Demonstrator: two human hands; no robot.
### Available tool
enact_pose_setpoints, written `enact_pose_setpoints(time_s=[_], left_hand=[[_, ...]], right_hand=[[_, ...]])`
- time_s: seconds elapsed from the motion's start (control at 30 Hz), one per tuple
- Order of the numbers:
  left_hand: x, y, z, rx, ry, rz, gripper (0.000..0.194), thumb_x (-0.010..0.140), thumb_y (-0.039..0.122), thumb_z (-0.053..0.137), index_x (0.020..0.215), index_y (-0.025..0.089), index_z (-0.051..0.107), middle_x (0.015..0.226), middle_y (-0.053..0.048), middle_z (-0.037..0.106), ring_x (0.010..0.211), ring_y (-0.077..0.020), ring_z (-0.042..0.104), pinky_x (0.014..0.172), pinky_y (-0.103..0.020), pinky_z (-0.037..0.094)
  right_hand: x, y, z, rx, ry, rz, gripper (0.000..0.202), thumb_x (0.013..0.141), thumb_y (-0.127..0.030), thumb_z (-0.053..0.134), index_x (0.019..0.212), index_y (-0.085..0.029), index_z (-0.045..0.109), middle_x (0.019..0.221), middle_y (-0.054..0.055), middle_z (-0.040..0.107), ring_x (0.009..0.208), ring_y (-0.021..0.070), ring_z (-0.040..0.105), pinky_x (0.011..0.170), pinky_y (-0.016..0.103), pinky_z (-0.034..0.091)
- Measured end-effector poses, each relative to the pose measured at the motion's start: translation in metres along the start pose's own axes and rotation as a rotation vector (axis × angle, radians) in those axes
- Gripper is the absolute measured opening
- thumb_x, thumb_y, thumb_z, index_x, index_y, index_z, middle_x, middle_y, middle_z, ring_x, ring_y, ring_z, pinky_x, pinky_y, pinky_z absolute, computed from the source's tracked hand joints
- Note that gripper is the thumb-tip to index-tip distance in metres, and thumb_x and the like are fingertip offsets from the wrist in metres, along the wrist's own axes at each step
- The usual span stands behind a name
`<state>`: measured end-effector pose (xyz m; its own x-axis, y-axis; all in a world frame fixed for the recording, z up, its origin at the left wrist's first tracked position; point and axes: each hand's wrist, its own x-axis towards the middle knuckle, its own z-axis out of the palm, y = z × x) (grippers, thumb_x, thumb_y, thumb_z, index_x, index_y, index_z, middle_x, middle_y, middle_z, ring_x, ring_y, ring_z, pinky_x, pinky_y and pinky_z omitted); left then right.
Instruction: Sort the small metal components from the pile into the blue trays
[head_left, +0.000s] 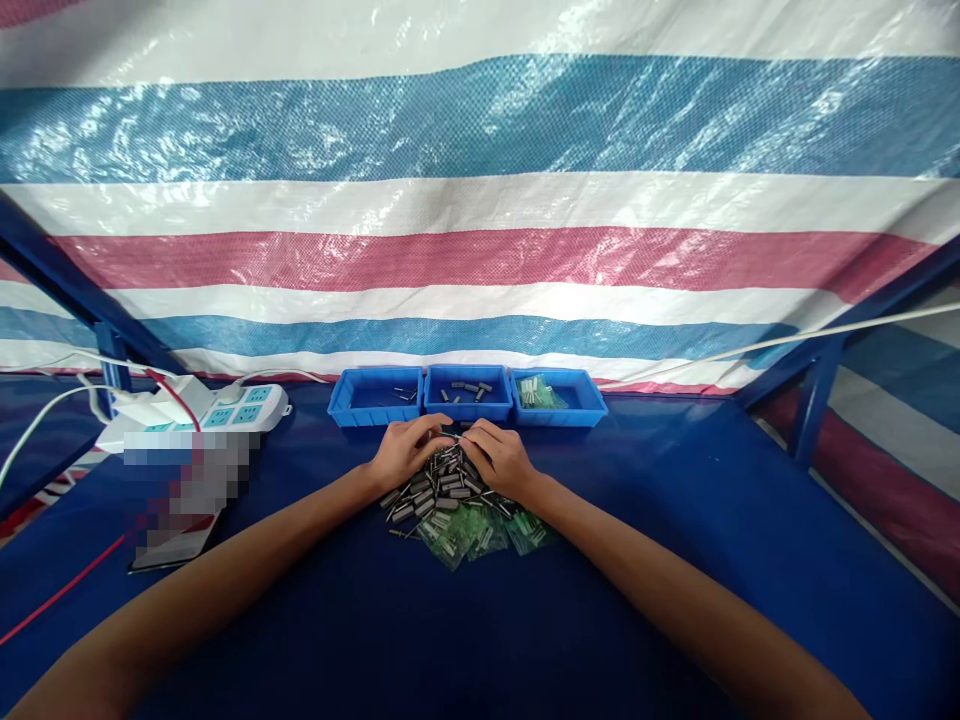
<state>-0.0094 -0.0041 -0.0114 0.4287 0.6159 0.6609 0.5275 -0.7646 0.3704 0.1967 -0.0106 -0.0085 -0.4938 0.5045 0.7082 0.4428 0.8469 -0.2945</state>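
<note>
My left hand (409,452) and my right hand (499,458) meet above a pile at the middle of the table. A thin metal rod (453,435) runs between their fingertips, and both hands pinch it; its ends are hidden by the fingers. Below lies the pile of short dark grey cylinders (424,497) mixed with slim shiny metal rods. Small clear bags with green print (451,535) and slender pieces inside lie along the pile's near edge. Part of the heap is covered by my fingers.
Behind my hands stand three blue trays: the left one (352,412) with a few thin rods, the middle one (469,411) with grey cylinders, the right one (574,411) with bags. At left are a white power strip (277,403), a red cable (67,590) and a partly blurred flat device (176,550).
</note>
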Motion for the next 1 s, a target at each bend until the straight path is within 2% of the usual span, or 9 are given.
enact_pose_setpoints(time_s=[0.1,0.2,0.37,0.53,0.63,0.77,1.0], left_hand=[[0.0041,0.0041,-0.0018,-0.035,0.031,0.025,0.013,0.09,0.025,0.054,0.092,0.016,0.063,0.081,-0.003,0.067,0.07,-0.0103,0.062,0.064,-0.019,0.047],[0.0057,0.0061,-0.0034,-0.087,0.055,0.052,0.013,0.09,0.021,0.054,0.087,0.016,0.065,0.082,-0.004,0.067,0.076,-0.0122,0.064,0.069,-0.021,0.05],[0.005,0.0061,-0.0041,-0.048,0.043,0.081,0.015,0.089,0.024,0.056,0.096,0.016,0.066,0.092,-0.006,0.07,0.085,-0.0146,0.066,0.074,-0.023,0.053],[0.0065,0.0084,-0.0058,-0.065,0.051,0.025,0.023,0.09,0.025,0.053,0.109,0.017,0.063,0.099,-0.008,0.069,0.092,-0.0164,0.065,0.079,-0.027,0.054],[0.0067,0.0088,-0.0069,-0.064,0.005,0.047,0.03,0.09,0.026,0.054,0.118,0.017,0.059,0.103,-0.009,0.068,0.097,-0.0173,0.065,0.081,-0.028,0.054],[0.0053,0.0078,-0.0075,-0.027,-0.023,0.069,0.033,0.09,0.027,0.054,0.122,0.018,0.056,0.109,-0.01,0.067,0.1,-0.0183,0.064,0.079,-0.027,0.055],[0.0063,0.0107,-0.0089,-0.039,0.023,0.069,0.031,0.091,0.028,0.052,0.12,0.017,0.058,0.104,-0.01,0.068,0.094,-0.0172,0.066,0.073,-0.025,0.055]], right_hand=[[0.0008,-0.0012,-0.0008,0.004,0.018,0.01,0.026,0.097,-0.023,0.037,0.082,-0.016,0.057,0.075,0.006,0.056,0.067,0.0139,0.053,0.059,0.025,0.04],[0.0006,-0.0004,0.0002,-0.012,0.005,-0.004,0.026,0.096,-0.023,0.038,0.079,-0.016,0.056,0.073,0.005,0.055,0.065,0.0136,0.051,0.059,0.025,0.04],[-0.0004,0.0009,0.0015,-0.047,0.019,0.008,0.027,0.096,-0.023,0.037,0.077,-0.017,0.055,0.07,0.004,0.052,0.062,0.0134,0.05,0.058,0.025,0.038],[-0.0003,0.0001,0.0008,-0.034,-0.006,-0.018,0.028,0.097,-0.023,0.036,0.078,-0.016,0.055,0.072,0.005,0.054,0.065,0.0134,0.051,0.059,0.025,0.039],[-0.0003,0.0002,0.0014,-0.055,-0.022,-0.032,0.029,0.097,-0.022,0.036,0.076,-0.016,0.055,0.071,0.004,0.053,0.063,0.0127,0.05,0.057,0.024,0.037],[-0.0005,0.0008,0.0025,-0.077,-0.039,-0.057,0.029,0.097,-0.022,0.037,0.075,-0.016,0.055,0.068,0.002,0.05,0.059,0.0119,0.047,0.055,0.025,0.035],[-0.0016,0.0027,0.0037,-0.098,-0.079,-0.086,0.03,0.097,-0.023,0.038,0.072,-0.016,0.054,0.066,0.002,0.049,0.057,0.0114,0.045,0.053,0.024,0.031]])
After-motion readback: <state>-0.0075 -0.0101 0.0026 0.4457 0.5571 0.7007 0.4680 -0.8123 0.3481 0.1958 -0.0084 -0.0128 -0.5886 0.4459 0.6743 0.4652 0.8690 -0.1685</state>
